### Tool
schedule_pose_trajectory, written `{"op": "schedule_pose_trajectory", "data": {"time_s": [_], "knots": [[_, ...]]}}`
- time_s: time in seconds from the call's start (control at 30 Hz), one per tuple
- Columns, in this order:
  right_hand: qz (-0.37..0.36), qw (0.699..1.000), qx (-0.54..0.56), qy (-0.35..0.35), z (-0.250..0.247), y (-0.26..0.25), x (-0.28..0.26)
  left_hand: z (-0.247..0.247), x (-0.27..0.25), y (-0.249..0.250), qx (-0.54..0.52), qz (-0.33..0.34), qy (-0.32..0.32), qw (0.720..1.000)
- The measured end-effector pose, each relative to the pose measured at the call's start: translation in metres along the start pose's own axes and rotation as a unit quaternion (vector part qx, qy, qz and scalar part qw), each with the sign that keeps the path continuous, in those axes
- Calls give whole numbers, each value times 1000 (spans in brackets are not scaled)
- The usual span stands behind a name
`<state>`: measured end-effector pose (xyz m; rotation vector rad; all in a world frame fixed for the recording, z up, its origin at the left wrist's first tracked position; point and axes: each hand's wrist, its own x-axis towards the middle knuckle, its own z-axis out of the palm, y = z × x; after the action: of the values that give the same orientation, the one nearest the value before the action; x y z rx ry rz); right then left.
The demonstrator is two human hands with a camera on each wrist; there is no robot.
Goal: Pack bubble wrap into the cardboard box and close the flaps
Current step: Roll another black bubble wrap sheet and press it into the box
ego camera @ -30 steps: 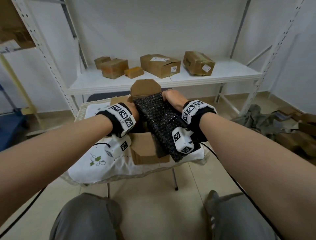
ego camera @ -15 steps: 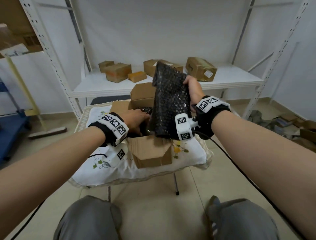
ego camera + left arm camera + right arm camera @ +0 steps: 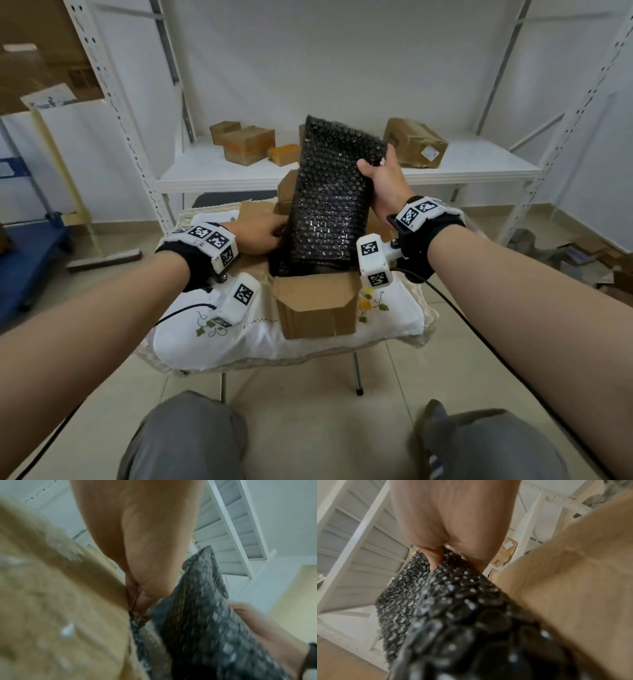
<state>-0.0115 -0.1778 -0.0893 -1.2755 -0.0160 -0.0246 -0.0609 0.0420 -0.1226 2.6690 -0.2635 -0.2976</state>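
White metal shelf (image 3: 342,171) behind holds several small brown boxes. Worktop (image 3: 308,342) under an embroidered white cloth carries the open cardboard box (image 3: 317,305), flaps up. Black bubble wrap (image 3: 329,198) stands upright, lower end inside the box, top well above it. Right hand (image 3: 385,181) grips the wrap's upper right edge. Left hand (image 3: 255,233) pinches the wrap's lower left edge at the box rim.

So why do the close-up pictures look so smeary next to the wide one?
Head view: sharp, though straight shelf posts bow outward. Left wrist view: cardboard box is a motion-blurred smear. Right wrist view: bubble wrap is crisp farther off, out of focus near the lens.
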Motion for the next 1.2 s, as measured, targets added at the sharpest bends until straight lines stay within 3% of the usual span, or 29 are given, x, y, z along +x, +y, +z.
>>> {"op": "schedule_pose_trajectory", "data": {"time_s": [0.1, 0.2, 0.27, 0.4, 0.5, 0.8, 1.07, 1.2], "knots": [[-28, 999, -45, 2, -8, 12, 8, -6, 2, -7, -99, 24, -1, 995], [-42, 996, -79, -11, -6, 13, 3, -3, 0, -4, -256, 28, 6, 966], [-63, 993, -98, -27, -4, 15, 4, -3, 2, 0, -298, 21, 11, 954], [-68, 991, -110, -41, 2, 23, 10, -8, 6, 4, -235, 46, -33, 970], [-61, 991, -106, -47, 8, 30, 13, -6, 6, 6, -237, 53, -32, 970], [1, 992, -83, -93, 9, 39, 12, -2, 10, 4, -350, 84, 8, 933], [9, 995, -65, -71, -3, 43, 10, -3, 18, -3, -440, 45, 43, 896], [40, 988, -142, -54, -1, 44, 12, 0, 23, -1, -373, 16, 64, 926]]}}
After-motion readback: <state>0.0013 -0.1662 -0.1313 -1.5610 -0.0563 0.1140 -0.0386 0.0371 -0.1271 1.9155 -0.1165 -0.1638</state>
